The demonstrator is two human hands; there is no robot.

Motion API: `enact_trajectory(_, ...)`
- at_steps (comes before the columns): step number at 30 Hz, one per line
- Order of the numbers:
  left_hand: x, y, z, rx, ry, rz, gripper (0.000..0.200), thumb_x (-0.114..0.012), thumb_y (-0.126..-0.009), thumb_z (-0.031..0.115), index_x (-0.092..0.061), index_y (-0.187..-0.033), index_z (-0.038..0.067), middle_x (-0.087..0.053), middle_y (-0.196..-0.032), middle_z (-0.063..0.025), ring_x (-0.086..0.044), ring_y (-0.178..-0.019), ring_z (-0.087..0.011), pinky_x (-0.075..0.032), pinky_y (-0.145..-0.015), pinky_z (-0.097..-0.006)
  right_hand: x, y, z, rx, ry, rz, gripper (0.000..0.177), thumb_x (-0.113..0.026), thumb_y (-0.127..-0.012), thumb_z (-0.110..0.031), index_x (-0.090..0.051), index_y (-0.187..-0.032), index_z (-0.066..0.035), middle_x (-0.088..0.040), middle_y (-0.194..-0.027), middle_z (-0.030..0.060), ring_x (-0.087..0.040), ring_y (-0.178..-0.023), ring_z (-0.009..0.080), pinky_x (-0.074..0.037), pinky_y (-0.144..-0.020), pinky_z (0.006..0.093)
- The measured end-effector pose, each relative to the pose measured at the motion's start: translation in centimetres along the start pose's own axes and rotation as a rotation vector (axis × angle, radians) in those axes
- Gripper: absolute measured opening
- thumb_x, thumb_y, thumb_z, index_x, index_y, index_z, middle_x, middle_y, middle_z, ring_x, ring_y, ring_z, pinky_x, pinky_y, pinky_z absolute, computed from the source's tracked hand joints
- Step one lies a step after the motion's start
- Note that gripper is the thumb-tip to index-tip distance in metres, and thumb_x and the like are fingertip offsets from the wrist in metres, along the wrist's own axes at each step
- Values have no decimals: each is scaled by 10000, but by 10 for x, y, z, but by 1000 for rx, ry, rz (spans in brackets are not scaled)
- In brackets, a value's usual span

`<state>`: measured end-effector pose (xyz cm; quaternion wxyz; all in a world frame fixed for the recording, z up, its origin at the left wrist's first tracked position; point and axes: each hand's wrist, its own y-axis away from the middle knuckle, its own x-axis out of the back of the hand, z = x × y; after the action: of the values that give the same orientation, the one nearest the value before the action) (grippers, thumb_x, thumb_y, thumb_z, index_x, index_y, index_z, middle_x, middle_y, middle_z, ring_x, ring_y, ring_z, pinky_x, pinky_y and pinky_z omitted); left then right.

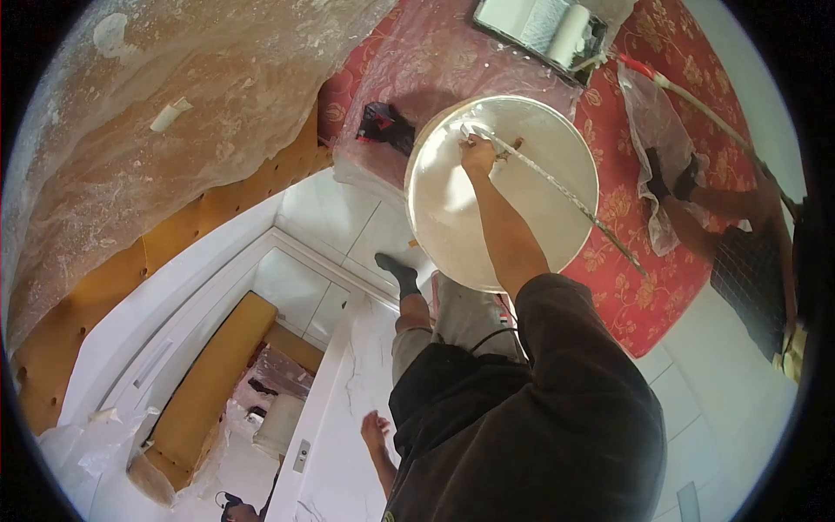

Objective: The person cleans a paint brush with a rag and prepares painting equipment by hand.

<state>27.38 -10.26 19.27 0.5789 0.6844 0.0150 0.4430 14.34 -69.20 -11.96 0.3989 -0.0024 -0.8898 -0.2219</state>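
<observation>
My right hand [478, 155] reaches over a large round white drum-like thing [531, 222] with a pale rim. Its fingers are closed at the upper end of a long, paint-spattered stick [565, 188], which slants across the round top and past its edge. A small brown piece [513, 148] shows beside the fingers. Low at my side, my left hand [374, 429] hangs with fingers loosely apart and holds nothing. Nearest to it is a white marble-patterned panel [348, 391].
A paint tray [531, 30] with a white roller [568, 36] lies on the plastic-covered red floral surface [639, 165]. At right, another person [748, 235] is beside a long pole [709, 109]. Plastic sheeting [200, 87] covers tufted orange furniture at left. A dark bag [387, 126] lies near the drum.
</observation>
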Motion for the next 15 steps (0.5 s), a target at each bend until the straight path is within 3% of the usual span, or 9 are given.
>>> enact_trajectory(3, -15, -3, 59, -292, -118, 21, 253, -539, -888, 338, -595, -846, 96, -570, -662, -14, -552, -599, -118, -424, -520, -268, 9, 23, 4, 63, -2, 137, 332, -745, -730, -279, -694, -950, -36, -684, -863, 127, -657, -745, 252, -501, -706, 342)
enact_trajectory(6, -54, -14, 143, -582, -80, -138, 278, -544, -906, 312, -608, -913, 41, -543, -652, -5, -516, -627, -92, -402, -557, -240, 42, 56, -17, 77, -163, 101, 279, -717, -740, -267, -698, -916, -51, -664, -878, 137, -638, -762, 277, -487, -704, 357)
enact_trajectory(8, -95, -5, 215, -756, -266, -174, 287, -532, -922, 301, -581, -868, 24, -528, -675, -3, -481, -624, -82, -380, -563, -243, 78, 80, -40, 74, -203, 57, 280, -712, -747, -274, -697, -917, -52, -666, -884, 123, -637, -762, 274, -484, -699, 353)
enact_trajectory(9, -116, -14, 242, -834, -154, -318, 252, -536, -928, 267, -565, -864, 25, -525, -694, -4, -477, -631, -81, -379, -570, -239, 93, 93, -52, 80, -241, -10, 281, -708, -754, -281, -695, -919, -52, -668, -890, 108, -636, -762, 270, -481, -693, 349)
enact_trajectory(12, -186, -30, 334, -1053, -136, -501, 157, -544, -922, 158, -560, -897, 5, -511, -714, -9, -479, -635, -84, -397, -572, -235, 114, 112, -52, 146, -240, 62, 249, -683, -778, -263, -695, -902, -48, -661, -849, 121, -628, -707, 273, -475, -654, 344)
enact_trajectory(15, -268, -58, 416, -1123, -262, -509, 140, -569, -896, 149, -585, -936, 16, -541, -720, -17, -476, -592, -81, -390, -545, -234, 127, 133, -60, 95, -318, 112, 226, -666, -794, -246, -693, -879, -39, -651, -815, 137, -622, -678, 270, -470, -639, 350)
